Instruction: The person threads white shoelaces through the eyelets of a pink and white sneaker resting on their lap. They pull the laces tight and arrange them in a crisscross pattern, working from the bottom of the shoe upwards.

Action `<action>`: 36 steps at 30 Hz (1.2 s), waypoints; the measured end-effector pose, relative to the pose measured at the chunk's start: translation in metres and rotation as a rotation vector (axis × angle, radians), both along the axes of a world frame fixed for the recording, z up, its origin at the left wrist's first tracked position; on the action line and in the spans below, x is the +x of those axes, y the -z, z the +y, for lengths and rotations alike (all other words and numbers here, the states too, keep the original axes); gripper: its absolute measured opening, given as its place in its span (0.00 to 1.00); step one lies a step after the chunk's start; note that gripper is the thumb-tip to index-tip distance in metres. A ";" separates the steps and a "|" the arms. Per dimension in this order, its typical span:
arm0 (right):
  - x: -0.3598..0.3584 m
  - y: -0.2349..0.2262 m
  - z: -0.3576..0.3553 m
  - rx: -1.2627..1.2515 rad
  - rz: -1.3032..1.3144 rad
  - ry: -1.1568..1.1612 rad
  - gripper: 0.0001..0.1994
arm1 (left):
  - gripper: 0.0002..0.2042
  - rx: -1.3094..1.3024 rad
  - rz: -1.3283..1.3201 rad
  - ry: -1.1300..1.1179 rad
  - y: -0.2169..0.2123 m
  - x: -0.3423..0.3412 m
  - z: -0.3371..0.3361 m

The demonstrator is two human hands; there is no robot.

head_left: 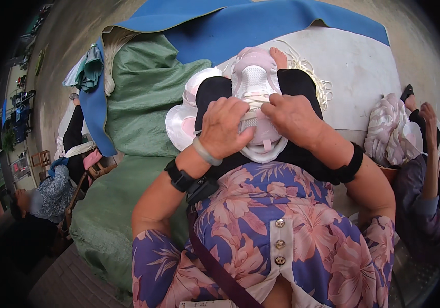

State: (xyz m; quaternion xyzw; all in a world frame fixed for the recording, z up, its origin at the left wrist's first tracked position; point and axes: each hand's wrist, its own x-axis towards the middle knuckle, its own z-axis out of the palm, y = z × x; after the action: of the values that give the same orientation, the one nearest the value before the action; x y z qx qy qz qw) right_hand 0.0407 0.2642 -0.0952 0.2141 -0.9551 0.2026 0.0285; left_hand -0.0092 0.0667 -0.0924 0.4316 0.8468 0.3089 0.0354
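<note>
A pink and white sneaker rests on my lap, its toe pointing away from me and its heel opening toward my body. Cream shoelaces cross its tongue area. My left hand is closed at the left side of the lacing, thumb lying over the shoe. From the right, my right hand pinches at the lacing with curled fingers. Both hands seem to grip the lace, though the fingertips partly cover it. Beside my left knee sit more white and pink shoes.
Loose cream laces lie beyond my right knee on a whitish sheet. Green cloth covers the left side, and a blue mat spans the back. At right, a person sits by piled shoes; another person sits left.
</note>
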 end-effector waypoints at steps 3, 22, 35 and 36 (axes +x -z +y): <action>-0.008 -0.005 -0.004 0.179 0.034 -0.100 0.02 | 0.15 -0.013 0.027 -0.008 0.007 -0.001 0.005; 0.011 0.024 0.001 -0.388 0.037 0.276 0.07 | 0.12 0.040 -0.074 -0.082 0.021 0.001 0.001; -0.031 0.041 0.006 -1.242 -0.112 0.614 0.06 | 0.11 -0.007 -0.082 -0.061 0.017 -0.001 0.005; -0.031 0.034 0.005 -1.306 -0.171 0.572 0.06 | 0.11 -0.002 -0.078 -0.068 0.018 0.000 0.005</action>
State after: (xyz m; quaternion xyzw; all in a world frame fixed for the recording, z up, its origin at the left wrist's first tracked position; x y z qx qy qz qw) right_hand 0.0100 0.2690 -0.1292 -0.1217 -0.6565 0.7334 0.1280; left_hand -0.0091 0.0721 -0.1101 0.3903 0.8592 0.3256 0.0584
